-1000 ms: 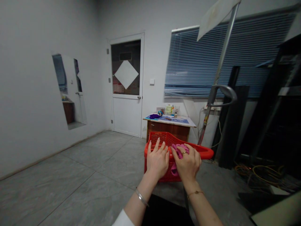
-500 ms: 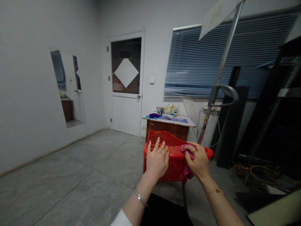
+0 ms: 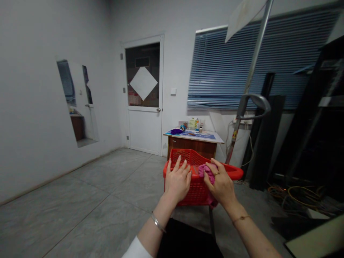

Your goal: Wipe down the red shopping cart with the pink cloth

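A red plastic basket (image 3: 197, 190) with a latticed wall stands in front of me. My left hand (image 3: 177, 181) lies flat on its near rim, fingers stretched out and slightly apart. My right hand (image 3: 220, 186) is closed on a pink cloth (image 3: 205, 171) and presses it against the basket's near rim, right of the left hand. Part of the cloth hangs down below my right hand.
A small wooden table (image 3: 193, 143) with bottles and papers stands behind the basket, under a window with blue blinds (image 3: 223, 71). A white door (image 3: 145, 96) is at the back left. A metal pole (image 3: 247, 93), dark panels and cables (image 3: 295, 193) crowd the right side.
My right hand with the pink cloth slid right along the basket rim, then came back left toward the middle. My left hand stayed on the rim.
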The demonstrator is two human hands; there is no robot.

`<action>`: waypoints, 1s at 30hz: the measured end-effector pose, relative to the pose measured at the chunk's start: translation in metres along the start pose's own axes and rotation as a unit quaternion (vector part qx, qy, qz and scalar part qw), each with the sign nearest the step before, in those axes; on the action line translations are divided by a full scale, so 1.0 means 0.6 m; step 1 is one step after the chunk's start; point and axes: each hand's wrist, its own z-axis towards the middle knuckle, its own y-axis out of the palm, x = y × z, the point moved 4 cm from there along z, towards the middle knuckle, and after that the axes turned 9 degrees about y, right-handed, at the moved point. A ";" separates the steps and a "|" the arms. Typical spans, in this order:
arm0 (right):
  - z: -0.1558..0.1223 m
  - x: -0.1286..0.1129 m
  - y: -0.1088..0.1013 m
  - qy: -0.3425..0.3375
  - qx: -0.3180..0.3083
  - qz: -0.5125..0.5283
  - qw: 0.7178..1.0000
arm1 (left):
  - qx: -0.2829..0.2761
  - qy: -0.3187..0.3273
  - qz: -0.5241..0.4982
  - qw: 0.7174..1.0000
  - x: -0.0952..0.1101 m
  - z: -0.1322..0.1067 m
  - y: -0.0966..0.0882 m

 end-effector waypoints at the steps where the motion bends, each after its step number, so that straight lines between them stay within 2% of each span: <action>1: 0.001 0.016 -0.007 0.003 -0.003 -0.002 1.000 | -0.001 0.003 -0.001 1.000 0.000 0.000 0.000; 4: 0.001 0.054 -0.022 0.027 -0.001 -0.022 0.999 | -0.001 0.012 -0.004 1.000 0.000 0.000 0.000; 6: -0.001 0.057 -0.024 0.055 0.018 -0.042 0.997 | 0.002 0.018 -0.005 1.000 -0.001 0.000 0.001; 8: -0.004 0.038 -0.018 0.069 0.052 -0.051 0.995 | 0.009 0.025 -0.006 1.000 -0.003 0.000 0.002; 10: -0.006 0.001 -0.005 0.055 0.075 -0.054 0.994 | 0.015 0.031 -0.007 0.999 -0.008 -0.001 0.003; 14: -0.007 -0.068 0.019 0.007 0.064 -0.068 0.996 | 0.018 0.036 -0.011 0.999 -0.033 -0.007 0.000; 17: -0.008 -0.088 0.018 -0.025 0.046 -0.068 0.996 | 0.007 0.045 -0.016 0.999 -0.058 -0.013 -0.007; 22: -0.013 -0.066 -0.005 -0.049 0.038 -0.058 0.996 | -0.017 0.061 -0.039 0.997 -0.086 -0.020 -0.020; 26: -0.021 -0.044 -0.019 -0.049 0.063 -0.051 0.996 | -0.022 0.060 -0.052 0.997 -0.082 -0.020 -0.019; 30: -0.025 -0.067 -0.012 -0.023 0.091 -0.066 0.993 | -0.009 0.066 -0.051 0.996 -0.070 -0.017 -0.014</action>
